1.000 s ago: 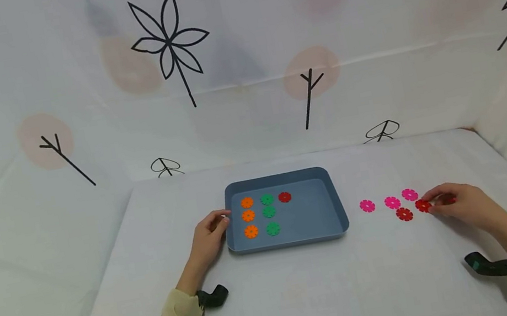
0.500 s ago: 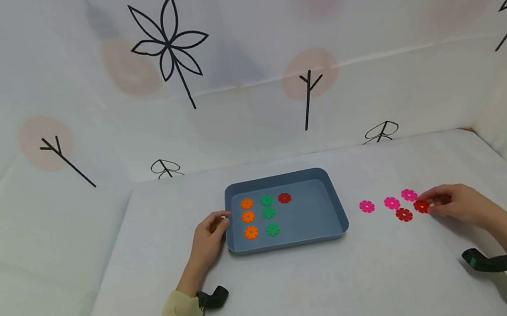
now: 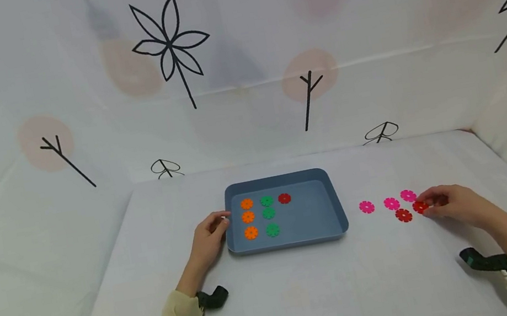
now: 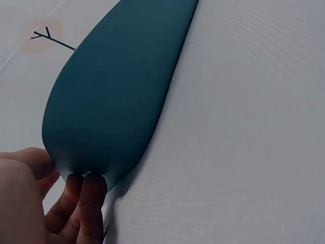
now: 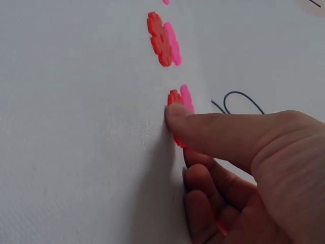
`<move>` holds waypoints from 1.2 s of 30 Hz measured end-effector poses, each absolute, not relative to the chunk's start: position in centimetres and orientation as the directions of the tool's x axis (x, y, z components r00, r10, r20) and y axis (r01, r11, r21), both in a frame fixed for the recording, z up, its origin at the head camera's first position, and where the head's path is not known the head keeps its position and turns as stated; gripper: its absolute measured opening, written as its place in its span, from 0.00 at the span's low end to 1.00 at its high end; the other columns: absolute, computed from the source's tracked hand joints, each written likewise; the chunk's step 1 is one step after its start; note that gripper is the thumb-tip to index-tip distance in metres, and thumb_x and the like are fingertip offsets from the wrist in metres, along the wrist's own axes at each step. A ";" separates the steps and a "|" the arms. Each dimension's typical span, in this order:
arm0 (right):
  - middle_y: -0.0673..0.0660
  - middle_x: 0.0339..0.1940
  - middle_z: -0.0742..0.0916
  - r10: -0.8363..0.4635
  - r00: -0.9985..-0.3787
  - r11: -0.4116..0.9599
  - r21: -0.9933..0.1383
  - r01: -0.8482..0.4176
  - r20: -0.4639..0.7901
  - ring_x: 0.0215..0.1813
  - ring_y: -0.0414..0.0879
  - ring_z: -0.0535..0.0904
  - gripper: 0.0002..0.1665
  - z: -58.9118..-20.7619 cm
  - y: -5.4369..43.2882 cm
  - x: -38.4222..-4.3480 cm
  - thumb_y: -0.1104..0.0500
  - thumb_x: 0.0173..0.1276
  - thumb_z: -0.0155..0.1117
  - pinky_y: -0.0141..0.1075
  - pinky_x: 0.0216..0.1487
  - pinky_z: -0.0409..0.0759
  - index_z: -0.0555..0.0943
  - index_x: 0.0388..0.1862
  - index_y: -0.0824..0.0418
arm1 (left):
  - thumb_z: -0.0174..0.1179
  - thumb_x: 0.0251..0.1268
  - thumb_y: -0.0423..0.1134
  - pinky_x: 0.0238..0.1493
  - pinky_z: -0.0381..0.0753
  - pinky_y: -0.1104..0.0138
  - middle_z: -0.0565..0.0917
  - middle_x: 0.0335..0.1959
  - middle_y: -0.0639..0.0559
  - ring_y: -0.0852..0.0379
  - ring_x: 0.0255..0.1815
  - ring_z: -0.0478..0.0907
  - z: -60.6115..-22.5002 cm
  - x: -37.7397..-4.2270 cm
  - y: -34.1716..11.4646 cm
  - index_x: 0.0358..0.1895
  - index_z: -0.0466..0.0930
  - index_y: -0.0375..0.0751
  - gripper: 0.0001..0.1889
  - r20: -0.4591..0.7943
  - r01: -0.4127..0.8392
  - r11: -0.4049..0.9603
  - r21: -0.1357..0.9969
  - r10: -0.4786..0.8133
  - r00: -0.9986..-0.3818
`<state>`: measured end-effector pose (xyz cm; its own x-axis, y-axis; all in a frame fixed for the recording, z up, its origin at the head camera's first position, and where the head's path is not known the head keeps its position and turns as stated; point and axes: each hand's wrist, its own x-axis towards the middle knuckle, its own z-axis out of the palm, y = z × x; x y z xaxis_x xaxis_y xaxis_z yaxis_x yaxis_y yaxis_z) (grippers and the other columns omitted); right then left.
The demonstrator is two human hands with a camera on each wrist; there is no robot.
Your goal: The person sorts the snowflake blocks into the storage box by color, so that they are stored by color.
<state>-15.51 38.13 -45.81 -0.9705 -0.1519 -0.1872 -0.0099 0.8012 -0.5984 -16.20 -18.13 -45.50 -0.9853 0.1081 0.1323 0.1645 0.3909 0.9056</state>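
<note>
My left hand [image 3: 208, 239] holds the left rim of a blue-grey tray [image 3: 314, 220]; in the left wrist view its fingertips press the tray's outer wall [image 4: 109, 96]. Inside the tray lie three orange flower-shaped discs [image 3: 248, 217], three green ones [image 3: 269, 213] and one red one [image 3: 284, 198]. Right of the tray, my right hand [image 3: 460, 206] pinches a red flower-shaped disc [image 5: 174, 96] at its edge, close over the cloth. A reddish sliver [image 5: 222, 227] shows among its curled fingers. Another red disc [image 3: 403, 215] lies just left of the pinched one.
Three pink discs [image 3: 367, 207] lie on the white cloth [image 3: 297, 296] between the tray and my right hand. Pale fabric walls [image 3: 247, 120] with plant drawings enclose the table at the back and sides. A black wrist camera [image 3: 214, 297] sits on each wrist.
My right hand has shifted slightly left, and the red disc at its fingertips has moved a little with it. The left hand and the tray stay as they were.
</note>
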 end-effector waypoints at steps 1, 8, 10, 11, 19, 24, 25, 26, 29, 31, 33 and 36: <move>0.59 0.40 0.80 -0.150 -0.971 0.803 -0.596 -0.010 -0.185 0.43 0.54 0.74 0.31 -45.8 38.0 -15.5 0.59 0.58 0.76 0.33 0.33 0.79 0.76 0.55 0.74 | 0.56 0.75 0.33 0.34 0.71 0.71 0.78 0.33 0.40 0.57 0.31 0.71 -45.5 -16.2 -18.1 0.55 0.81 0.30 0.13 0.133 0.166 0.393 0.905 0.109 -0.985; 0.59 0.39 0.79 -0.166 -0.969 0.812 -0.583 -0.028 -0.185 0.42 0.54 0.73 0.29 -45.6 37.6 -15.9 0.62 0.58 0.75 0.33 0.33 0.78 0.74 0.53 0.74 | 0.56 0.75 0.34 0.34 0.71 0.70 0.79 0.34 0.38 0.58 0.31 0.71 -45.6 -16.2 -18.3 0.55 0.81 0.30 0.13 0.131 0.166 0.398 0.902 0.114 -0.985; 0.59 0.38 0.79 -0.170 -0.968 0.812 -0.583 -0.032 -0.184 0.42 0.54 0.73 0.28 -45.5 37.6 -16.0 0.63 0.58 0.75 0.32 0.33 0.78 0.74 0.53 0.74 | 0.56 0.75 0.34 0.34 0.71 0.70 0.79 0.33 0.39 0.58 0.30 0.71 -45.6 -16.3 -18.3 0.55 0.81 0.30 0.13 0.135 0.170 0.399 0.901 0.114 -0.984; 0.58 0.38 0.79 -0.170 -0.968 0.812 -0.583 -0.033 -0.182 0.42 0.54 0.73 0.28 -45.5 37.5 -16.0 0.63 0.58 0.75 0.32 0.33 0.77 0.74 0.52 0.74 | 0.56 0.75 0.34 0.34 0.71 0.70 0.78 0.32 0.40 0.58 0.30 0.71 -45.6 -16.3 -18.3 0.55 0.81 0.30 0.13 0.139 0.173 0.398 0.901 0.114 -0.984; 0.57 0.37 0.78 -0.193 -0.969 0.810 -0.582 -0.070 -0.152 0.42 0.53 0.72 0.25 -45.8 37.7 -15.9 0.63 0.58 0.75 0.31 0.33 0.76 0.73 0.50 0.70 | 0.56 0.75 0.33 0.34 0.70 0.71 0.78 0.32 0.42 0.59 0.30 0.71 -45.5 -16.2 -18.2 0.54 0.81 0.29 0.13 0.156 0.187 0.386 0.903 0.110 -0.981; 0.56 0.37 0.79 -0.186 -0.974 0.817 -0.571 -0.083 -0.125 0.42 0.53 0.73 0.24 -46.0 38.3 -15.5 0.63 0.57 0.75 0.31 0.33 0.77 0.75 0.49 0.67 | 0.56 0.75 0.32 0.34 0.70 0.71 0.78 0.31 0.41 0.59 0.29 0.70 -45.6 -16.1 -18.0 0.55 0.81 0.28 0.13 0.158 0.192 0.375 0.907 0.121 -0.980; 0.56 0.38 0.79 -0.185 -0.976 0.817 -0.571 -0.085 -0.119 0.43 0.53 0.74 0.23 -46.1 38.5 -15.5 0.63 0.58 0.74 0.31 0.33 0.78 0.75 0.49 0.66 | 0.56 0.75 0.32 0.34 0.70 0.71 0.78 0.31 0.41 0.59 0.29 0.70 -45.6 -16.1 -18.0 0.54 0.81 0.28 0.13 0.158 0.193 0.375 0.907 0.122 -0.980; 0.56 0.38 0.79 -0.183 -0.977 0.815 -0.574 -0.086 -0.113 0.43 0.53 0.74 0.21 -46.1 38.6 -15.5 0.64 0.59 0.73 0.31 0.33 0.78 0.76 0.49 0.66 | 0.56 0.75 0.33 0.33 0.70 0.70 0.77 0.31 0.41 0.59 0.29 0.70 -45.6 -16.1 -18.0 0.54 0.81 0.28 0.13 0.159 0.194 0.380 0.904 0.121 -0.980; 0.57 0.38 0.80 -0.178 -0.979 0.807 -0.585 -0.086 -0.102 0.43 0.54 0.75 0.19 -46.1 38.8 -15.5 0.64 0.61 0.71 0.31 0.33 0.78 0.76 0.50 0.67 | 0.56 0.75 0.32 0.33 0.71 0.70 0.78 0.30 0.41 0.59 0.29 0.70 -45.7 -16.2 -18.1 0.54 0.81 0.28 0.13 0.170 0.204 0.385 0.900 0.121 -0.978; 0.58 0.40 0.81 -0.178 -0.979 0.803 -0.589 -0.084 -0.104 0.45 0.56 0.75 0.19 -46.0 38.8 -15.5 0.64 0.62 0.70 0.31 0.34 0.78 0.77 0.50 0.68 | 0.56 0.75 0.32 0.34 0.71 0.70 0.78 0.30 0.42 0.60 0.29 0.70 -45.7 -16.3 -18.2 0.54 0.81 0.28 0.12 0.175 0.209 0.388 0.898 0.120 -0.977; 0.60 0.42 0.81 -0.177 -0.978 0.798 -0.597 -0.078 -0.108 0.46 0.57 0.75 0.19 -45.9 38.8 -15.5 0.64 0.63 0.69 0.30 0.34 0.79 0.77 0.51 0.69 | 0.56 0.75 0.32 0.34 0.71 0.70 0.77 0.30 0.44 0.59 0.29 0.70 -45.8 -16.3 -18.3 0.54 0.81 0.29 0.12 0.178 0.211 0.386 0.898 0.120 -0.977; 0.62 0.44 0.82 -0.184 -0.977 0.790 -0.608 -0.080 -0.110 0.48 0.59 0.75 0.18 -45.5 38.6 -15.5 0.65 0.65 0.68 0.31 0.35 0.80 0.77 0.52 0.70 | 0.56 0.75 0.33 0.34 0.70 0.71 0.77 0.30 0.45 0.59 0.30 0.70 -45.8 -16.3 -18.2 0.54 0.81 0.29 0.12 0.165 0.197 0.390 0.900 0.114 -0.980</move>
